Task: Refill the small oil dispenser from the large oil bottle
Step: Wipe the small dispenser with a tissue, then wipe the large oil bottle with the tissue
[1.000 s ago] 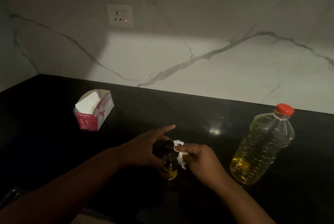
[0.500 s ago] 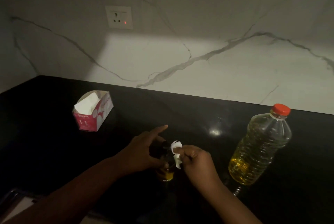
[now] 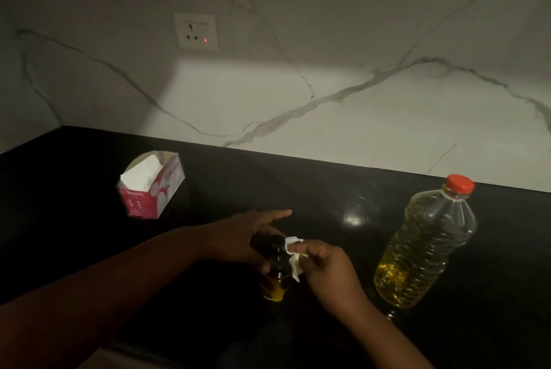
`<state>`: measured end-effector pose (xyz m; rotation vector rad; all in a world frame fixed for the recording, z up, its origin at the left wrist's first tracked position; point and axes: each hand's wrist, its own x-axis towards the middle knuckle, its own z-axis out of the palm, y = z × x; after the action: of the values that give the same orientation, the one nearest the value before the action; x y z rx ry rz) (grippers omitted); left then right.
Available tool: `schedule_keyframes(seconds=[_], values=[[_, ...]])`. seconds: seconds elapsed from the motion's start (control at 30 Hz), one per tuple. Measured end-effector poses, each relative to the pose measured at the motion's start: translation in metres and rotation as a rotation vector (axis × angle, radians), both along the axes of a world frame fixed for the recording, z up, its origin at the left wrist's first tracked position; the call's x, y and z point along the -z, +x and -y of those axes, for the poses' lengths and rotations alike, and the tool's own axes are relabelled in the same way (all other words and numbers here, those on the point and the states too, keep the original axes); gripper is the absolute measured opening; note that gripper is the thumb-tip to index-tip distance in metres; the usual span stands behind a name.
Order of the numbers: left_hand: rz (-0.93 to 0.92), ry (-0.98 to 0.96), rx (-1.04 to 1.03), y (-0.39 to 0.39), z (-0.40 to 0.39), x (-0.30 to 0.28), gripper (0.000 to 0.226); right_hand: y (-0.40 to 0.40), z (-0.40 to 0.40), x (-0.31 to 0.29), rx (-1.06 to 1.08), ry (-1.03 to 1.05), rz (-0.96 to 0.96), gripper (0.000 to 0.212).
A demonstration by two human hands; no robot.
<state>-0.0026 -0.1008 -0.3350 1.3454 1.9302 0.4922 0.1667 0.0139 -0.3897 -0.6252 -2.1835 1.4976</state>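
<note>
A small dark oil dispenser [image 3: 275, 274] with a black top and a little yellow oil at its bottom stands on the black counter [image 3: 89, 234]. My left hand [image 3: 238, 237] grips its upper part, index finger stretched out. Pressed against the dispenser's right side is a crumpled white tissue [image 3: 293, 260], pinched in my right hand [image 3: 325, 270]. To the right stands the large clear oil bottle [image 3: 423, 246], upright, roughly half full of yellow oil, with its red cap on.
An open pink and white tissue box [image 3: 152, 189] lies on the counter at the left. A marble wall with a socket [image 3: 196, 31] rises behind. The counter's near edge runs along the bottom left.
The hands and dispenser stay in nearly the same place. My right hand keeps the tissue against the dispenser, shifting it slightly along the neck and side.
</note>
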Motion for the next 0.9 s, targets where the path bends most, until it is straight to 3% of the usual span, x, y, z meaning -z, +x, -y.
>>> schedule_keyframes(seconds=[0.23,0.47,0.7,0.9], values=[[0.168,-0.069,-0.014,-0.013,-0.018,0.002,0.101,0.01,0.007,0.004,0.022,0.084,-0.004,0.037],[0.353,-0.005,-0.151,-0.017,0.005,-0.002,0.082,0.057,0.001,0.011,0.039,0.002,0.193,0.037],[0.123,0.358,-0.175,0.04,-0.037,-0.072,0.06,0.131,-0.02,-0.058,0.299,-0.183,-0.128,0.028],[0.076,0.478,0.027,0.113,-0.107,-0.109,0.067,0.173,-0.036,-0.116,0.531,-0.044,-0.321,0.022]])
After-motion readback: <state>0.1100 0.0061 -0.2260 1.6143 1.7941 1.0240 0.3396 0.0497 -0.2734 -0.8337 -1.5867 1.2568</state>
